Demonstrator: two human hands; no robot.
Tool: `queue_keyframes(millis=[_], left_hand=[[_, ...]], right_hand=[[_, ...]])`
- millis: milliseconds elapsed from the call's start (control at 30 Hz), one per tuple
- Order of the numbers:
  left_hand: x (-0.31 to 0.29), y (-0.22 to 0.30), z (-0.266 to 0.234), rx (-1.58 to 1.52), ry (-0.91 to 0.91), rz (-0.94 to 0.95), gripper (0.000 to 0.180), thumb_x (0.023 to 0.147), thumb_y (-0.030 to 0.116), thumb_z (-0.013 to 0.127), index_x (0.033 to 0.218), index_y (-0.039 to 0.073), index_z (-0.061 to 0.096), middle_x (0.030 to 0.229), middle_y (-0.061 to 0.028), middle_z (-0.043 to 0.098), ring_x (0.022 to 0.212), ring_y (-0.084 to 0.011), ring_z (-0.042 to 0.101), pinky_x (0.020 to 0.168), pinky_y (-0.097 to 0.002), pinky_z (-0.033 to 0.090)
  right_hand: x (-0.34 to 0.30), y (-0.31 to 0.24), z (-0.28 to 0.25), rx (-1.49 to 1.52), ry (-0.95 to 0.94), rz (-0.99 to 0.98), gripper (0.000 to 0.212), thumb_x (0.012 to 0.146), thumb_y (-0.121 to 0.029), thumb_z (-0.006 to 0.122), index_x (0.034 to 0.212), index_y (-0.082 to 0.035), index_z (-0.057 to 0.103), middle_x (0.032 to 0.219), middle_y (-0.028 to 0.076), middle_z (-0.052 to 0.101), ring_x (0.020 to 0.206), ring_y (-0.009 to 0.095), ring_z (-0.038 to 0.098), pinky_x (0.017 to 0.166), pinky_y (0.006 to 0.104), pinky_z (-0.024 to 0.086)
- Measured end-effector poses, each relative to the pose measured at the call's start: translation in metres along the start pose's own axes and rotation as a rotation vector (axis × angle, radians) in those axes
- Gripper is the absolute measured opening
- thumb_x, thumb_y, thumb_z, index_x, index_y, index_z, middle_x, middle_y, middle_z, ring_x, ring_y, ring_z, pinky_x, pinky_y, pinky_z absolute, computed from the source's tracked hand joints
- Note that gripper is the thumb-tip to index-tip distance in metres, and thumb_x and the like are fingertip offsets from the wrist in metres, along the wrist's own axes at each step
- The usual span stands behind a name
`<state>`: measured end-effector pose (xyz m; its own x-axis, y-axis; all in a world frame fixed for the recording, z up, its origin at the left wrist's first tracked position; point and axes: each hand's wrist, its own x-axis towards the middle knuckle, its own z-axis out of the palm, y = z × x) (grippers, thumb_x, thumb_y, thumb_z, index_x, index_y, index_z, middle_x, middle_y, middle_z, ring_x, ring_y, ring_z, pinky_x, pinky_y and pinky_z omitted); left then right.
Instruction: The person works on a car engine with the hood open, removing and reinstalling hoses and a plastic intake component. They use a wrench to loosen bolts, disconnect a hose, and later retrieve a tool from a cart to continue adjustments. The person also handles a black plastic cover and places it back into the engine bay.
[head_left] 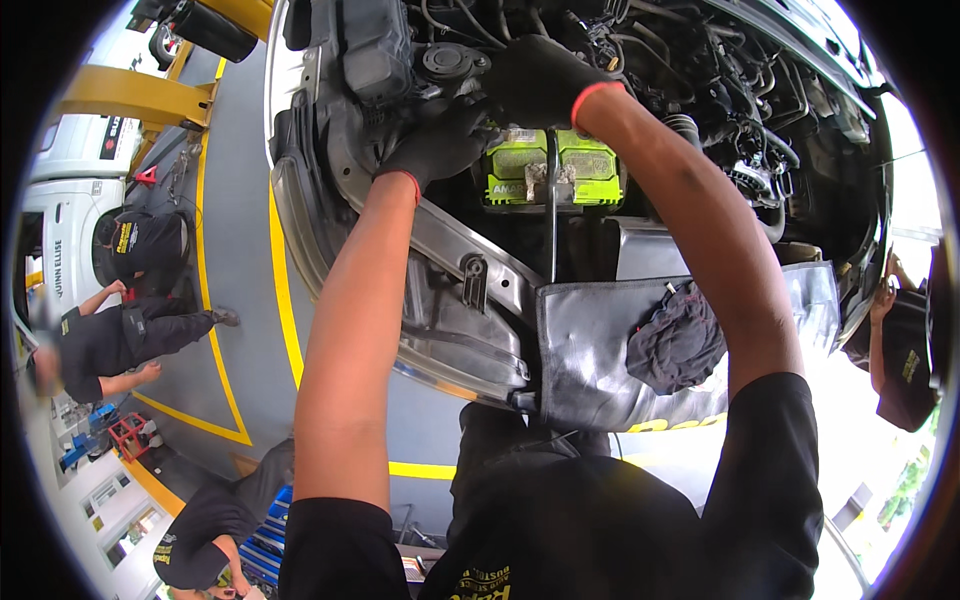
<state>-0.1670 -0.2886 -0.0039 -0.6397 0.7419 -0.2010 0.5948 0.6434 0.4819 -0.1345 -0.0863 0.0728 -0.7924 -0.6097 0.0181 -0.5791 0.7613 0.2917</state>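
At the left, the left hand (440, 142), in a black glove with a red cuff, reaches in over the body panel (450, 232), its fingers bent toward the right and ending just beside the left end of the battery (600, 188). Its forearm rises almost straight, leaning slightly right. Beyond it sits a round mount (452, 62). The right hand (540, 80), gloved likewise, points left, its fingertips close to the left one's; whether the two touch is hidden. Both look curled, but I cannot tell whether either grasps anything. The green battery lies to the left hand's right and on the near side of the right hand, which covers part of its far edge in this view and looks nearer its middle. Its long axis runs left to right, crossed by a black rod (552, 215). The right forearm slants in from the lower right, elbow bent.
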Motion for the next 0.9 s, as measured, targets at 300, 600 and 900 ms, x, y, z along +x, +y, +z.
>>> queue_keyframes(millis=[300, 600, 900], left_hand=[[-0.004, -0.01, 0.01, 0.027, 0.143, 0.12, 0.051, 0.107, 0.03, 0.06, 0.156, 0.017, 0.054, 0.156, -0.0226, 0.056, 0.139, -0.041, 0.059, 0.114, -0.052, 0.049], [-0.002, -0.002, 0.007, -0.011, 0.043, 0.052, 0.061, 0.106, 0.024, 0.062, 0.164, 0.022, 0.047, 0.16, -0.024, 0.054, 0.141, -0.0397, 0.059, 0.119, -0.0491, 0.047], [0.001, -0.001, 0.004, -0.068, 0.02, 0.099, 0.062, 0.103, 0.023, 0.067, 0.162, 0.021, 0.049, 0.157, -0.0235, 0.057, 0.14, -0.0404, 0.06, 0.117, -0.0488, 0.047]], right_hand=[[-0.013, -0.004, 0.003, 0.1, 0.145, 0.03, 0.006, 0.08, -0.018, 0.077, 0.081, -0.018, 0.083, 0.082, 0.007, 0.079, 0.079, 0.029, 0.079, 0.066, 0.0415, 0.06], [-0.025, -0.001, 0.001, 0.044, 0.015, 0.023, 0.01, 0.085, -0.024, 0.079, 0.088, -0.016, 0.083, 0.077, 0.008, 0.075, 0.072, 0.031, 0.076, 0.061, 0.0427, 0.058], [-0.065, 0.0, 0.038, 0.219, 0.112, 0.191, 0.027, 0.095, -0.041, 0.075, 0.085, -0.017, 0.081, 0.081, 0.006, 0.076, 0.072, 0.029, 0.075, 0.06, 0.0439, 0.056]])
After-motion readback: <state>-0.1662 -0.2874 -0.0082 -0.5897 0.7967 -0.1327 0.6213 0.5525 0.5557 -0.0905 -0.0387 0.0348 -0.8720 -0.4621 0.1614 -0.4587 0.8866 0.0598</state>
